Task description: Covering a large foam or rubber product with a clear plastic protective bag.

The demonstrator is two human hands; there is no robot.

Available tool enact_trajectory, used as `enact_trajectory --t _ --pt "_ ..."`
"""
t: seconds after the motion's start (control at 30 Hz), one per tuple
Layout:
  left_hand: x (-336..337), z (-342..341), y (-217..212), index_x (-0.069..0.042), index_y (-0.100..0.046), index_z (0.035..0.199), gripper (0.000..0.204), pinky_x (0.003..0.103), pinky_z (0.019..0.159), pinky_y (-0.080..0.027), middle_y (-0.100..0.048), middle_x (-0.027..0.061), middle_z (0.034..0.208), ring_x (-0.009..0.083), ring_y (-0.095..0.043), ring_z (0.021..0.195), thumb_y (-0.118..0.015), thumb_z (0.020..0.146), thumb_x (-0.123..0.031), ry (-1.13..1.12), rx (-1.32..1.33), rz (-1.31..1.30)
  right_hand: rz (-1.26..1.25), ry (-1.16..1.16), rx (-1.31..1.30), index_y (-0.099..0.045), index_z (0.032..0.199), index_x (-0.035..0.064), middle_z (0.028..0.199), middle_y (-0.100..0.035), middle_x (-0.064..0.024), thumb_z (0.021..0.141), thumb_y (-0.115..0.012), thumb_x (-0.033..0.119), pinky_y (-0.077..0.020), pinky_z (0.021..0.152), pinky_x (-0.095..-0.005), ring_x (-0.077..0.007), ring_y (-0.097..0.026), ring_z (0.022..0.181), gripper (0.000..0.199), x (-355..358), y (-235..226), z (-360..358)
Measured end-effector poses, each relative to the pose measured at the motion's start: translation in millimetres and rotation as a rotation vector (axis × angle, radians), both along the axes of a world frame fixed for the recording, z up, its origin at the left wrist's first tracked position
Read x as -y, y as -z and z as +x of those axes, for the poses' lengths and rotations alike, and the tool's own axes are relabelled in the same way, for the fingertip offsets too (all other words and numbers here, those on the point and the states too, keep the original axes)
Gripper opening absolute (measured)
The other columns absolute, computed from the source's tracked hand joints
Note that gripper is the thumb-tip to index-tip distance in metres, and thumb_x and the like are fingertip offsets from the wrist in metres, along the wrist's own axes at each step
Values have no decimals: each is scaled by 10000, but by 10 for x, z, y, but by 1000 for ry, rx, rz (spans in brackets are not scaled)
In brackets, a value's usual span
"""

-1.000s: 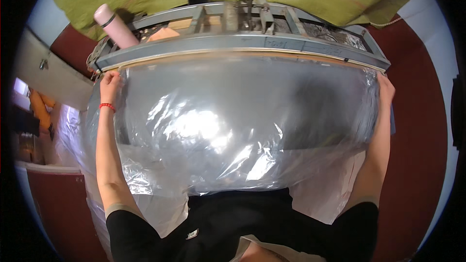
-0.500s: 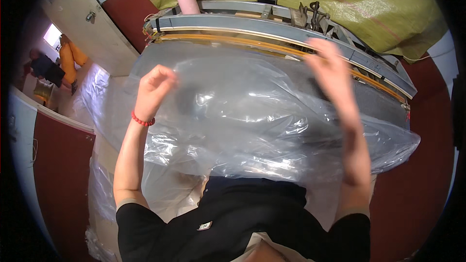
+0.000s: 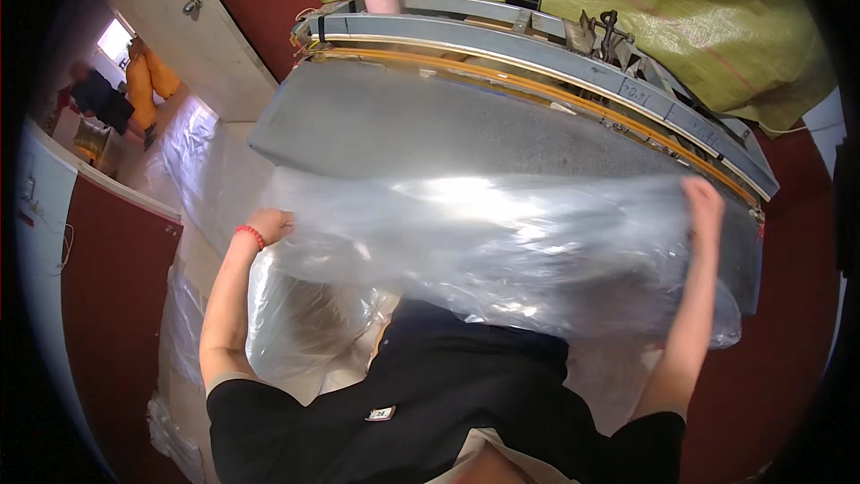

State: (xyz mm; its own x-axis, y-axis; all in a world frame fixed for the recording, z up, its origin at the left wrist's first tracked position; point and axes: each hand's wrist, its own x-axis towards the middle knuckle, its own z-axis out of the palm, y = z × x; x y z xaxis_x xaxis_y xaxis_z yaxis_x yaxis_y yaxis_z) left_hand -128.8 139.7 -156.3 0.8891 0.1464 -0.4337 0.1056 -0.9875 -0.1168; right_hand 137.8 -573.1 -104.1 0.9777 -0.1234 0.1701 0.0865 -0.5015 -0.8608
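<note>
Clear plastic film (image 3: 488, 233): in the head view, at the centre of the clock face, drawn out in a loose, shiny band between both hands, with a slacker fold hanging toward 8 o'clock, beside the black shirt (image 3: 466, 376). At 9 o'clock, left hand (image 3: 273, 224), closed, seemingly pinching the film's left end between thumb and bent fingers. At 3 o'clock, right hand (image 3: 706, 202), with fingers drawn together, apparently pinching the far right corner; exact finger placement too blurred to tell.

Just changed: a second ago, spread right up to the metal rail (image 3: 430, 36), with both hands at the far edge; now drawn back toward 6 o'clock, well apart from the rail toward 11 o'clock but near it at the right hand. Grey worktop (image 3: 403, 116) thus bare toward 12 o'clock. By judgement, film loose along its far edge, and held in shape mainly by the two hands.

No brand to make out. Toward 7 o'clock, on the shirt, a small white label (image 3: 381, 413) with dark print; near 2 o'clock, on the rail, dark handwritten marks (image 3: 636, 90), unclear at this size.
</note>
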Motion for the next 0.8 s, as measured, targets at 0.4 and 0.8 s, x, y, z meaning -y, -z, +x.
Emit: enact_trajectory --t 0.4,0.8 --pt "-874 1341 -1561 5 -545 963 262 355 768 -447 -593 169 961 289 -580 864 -537 701 -2 -220 1386 207 114 887 172 -646 878 10 814 -626 -33 784 -610 317 -442 686 -268 -137 -553 723 324 4083 457 -1041" --pt "-1314 1906 85 -199 -159 1374 783 492 1029 -131 -183 155 1405 287 -137 1310 -483 769 -576 -310 590 -89 -760 1003 -280 -610 935 69 894 -619 -130 815 -494 306 -448 714 -399 -299 -578 831 289 2752 543 -449"
